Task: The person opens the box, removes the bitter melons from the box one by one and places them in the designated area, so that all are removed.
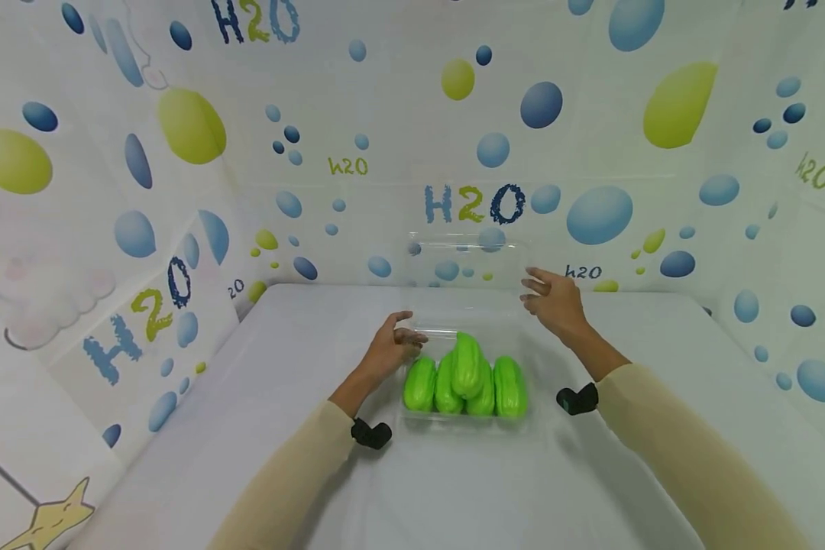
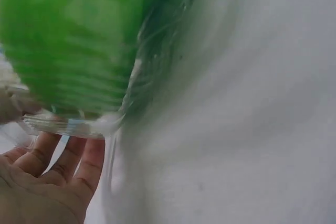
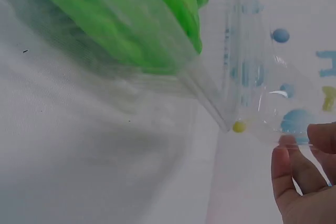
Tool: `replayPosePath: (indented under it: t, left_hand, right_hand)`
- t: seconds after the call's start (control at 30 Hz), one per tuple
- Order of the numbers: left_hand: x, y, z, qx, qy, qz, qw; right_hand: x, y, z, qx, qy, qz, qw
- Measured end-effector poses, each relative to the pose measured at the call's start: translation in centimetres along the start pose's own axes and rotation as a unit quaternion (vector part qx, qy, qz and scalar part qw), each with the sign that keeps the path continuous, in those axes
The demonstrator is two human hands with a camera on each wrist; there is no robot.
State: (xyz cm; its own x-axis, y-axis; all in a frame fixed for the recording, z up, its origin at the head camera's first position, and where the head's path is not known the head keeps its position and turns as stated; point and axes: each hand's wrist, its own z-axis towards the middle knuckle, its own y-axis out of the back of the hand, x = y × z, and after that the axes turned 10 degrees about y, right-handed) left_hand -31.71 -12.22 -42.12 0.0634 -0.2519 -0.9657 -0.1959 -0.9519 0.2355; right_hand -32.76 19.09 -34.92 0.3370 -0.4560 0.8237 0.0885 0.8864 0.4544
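Note:
A clear plastic clamshell box (image 1: 454,417) lies on the table with its clear lid (image 1: 467,246) raised at the back. Several bright green, ribbed, cucumber-shaped pieces (image 1: 467,367) fill the box, one on top of the others. At the back left corner, my left hand (image 1: 393,345) touches the box; the left wrist view shows fairly straight fingers (image 2: 89,166) against its rim. My right hand (image 1: 555,302) is at the lid's right side. In the right wrist view its thumb (image 3: 321,136) and fingers pinch the lid's edge.
A white cloth covers the table (image 1: 302,336). Behind it hangs a white curtain (image 1: 399,99) printed with blue and green spots and H2O lettering, which also runs along both sides. A black wrist camera (image 1: 371,434) sits on each sleeve.

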Motion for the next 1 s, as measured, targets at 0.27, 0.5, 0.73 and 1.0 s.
replayPosePath:
  t: [0.27,0.5,0.73,1.0]
  left_hand:
    - [0.6,-0.3,-0.2,-0.019,-0.002,-0.057,0.9982]
    - [1.0,-0.4,-0.1,-0.038,0.002,-0.095,0.9947]
    - [1.6,-0.7,-0.2,-0.063,0.002,-0.131,0.9894]
    - [1.4,-0.6,-0.4,-0.059,0.005,-0.146,0.9875]
  right_hand:
    - [-1.6,-0.8,0.4,0.005,-0.048,0.014,0.9987]
    - [-3.2,-1.9,0.1,0.0,-0.08,0.042,0.9959]
    - [-4.5,-2.6,-0.3,0.014,-0.093,0.062,0.9936]
    - [-4.8,-2.4,-0.5,0.036,-0.118,0.058,0.9907]
